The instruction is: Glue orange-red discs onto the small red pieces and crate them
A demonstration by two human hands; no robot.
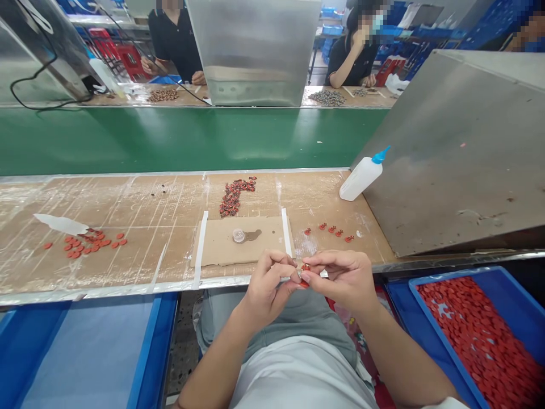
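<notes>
My left hand (pixel 272 284) and my right hand (pixel 343 279) meet over the table's front edge. Between their fingertips is a small red part (pixel 305 282), pinched from both sides and partly covered. Behind the hands lies a cardboard piece (pixel 221 250), taped at both sides, with a small clear round dish (pixel 239 236) on it. Several red assembled parts (pixel 331 229) stand to the right of the cardboard. A pile of small red and dark pieces (pixel 232 197) lies beyond it.
Red discs (pixel 96 243) lie at left near a white scoop-like piece (pixel 62 223). A white bottle (pixel 361 178) with a blue nozzle tilts by a metal box (pixel 460 153). Blue trays flank my lap; the right one (pixel 502 278) holds red discs. Two people sit across the green belt (pixel 179 139).
</notes>
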